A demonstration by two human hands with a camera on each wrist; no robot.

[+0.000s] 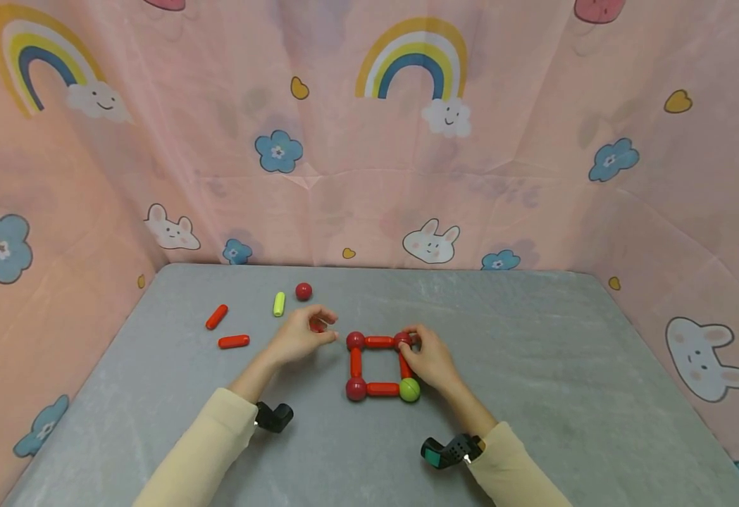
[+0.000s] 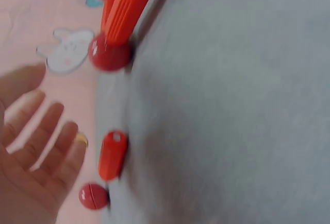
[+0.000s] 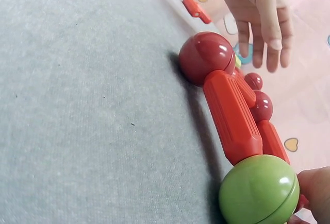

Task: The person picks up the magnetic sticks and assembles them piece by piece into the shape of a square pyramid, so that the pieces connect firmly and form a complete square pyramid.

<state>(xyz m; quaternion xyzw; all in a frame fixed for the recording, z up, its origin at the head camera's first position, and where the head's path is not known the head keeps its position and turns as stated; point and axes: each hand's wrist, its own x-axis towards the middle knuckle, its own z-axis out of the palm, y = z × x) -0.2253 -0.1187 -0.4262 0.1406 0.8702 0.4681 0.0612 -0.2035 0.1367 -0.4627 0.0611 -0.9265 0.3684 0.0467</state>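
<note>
A square frame of red rods (image 1: 382, 389) with balls at its corners lies on the table. Three corner balls are red, among them the near-left ball (image 1: 356, 389); the near-right one is a green ball (image 1: 410, 389). My right hand (image 1: 434, 362) pinches the far-right red ball (image 1: 401, 341) between thumb and fingers. Left of the frame, apart from it, hovers my left hand (image 1: 301, 334) with loosely spread fingers, holding nothing. Partly hidden behind those fingers is a loose red rod (image 2: 112, 155), which the left wrist view shows lying on the table.
Farther back lie a loose red ball (image 1: 303, 291) and a yellow-green rod (image 1: 279, 304). Two red rods, one angled (image 1: 217, 317) and one level (image 1: 234, 341), rest to the left. A patterned pink curtain (image 1: 344, 211) hangs behind the grey table (image 1: 534, 366).
</note>
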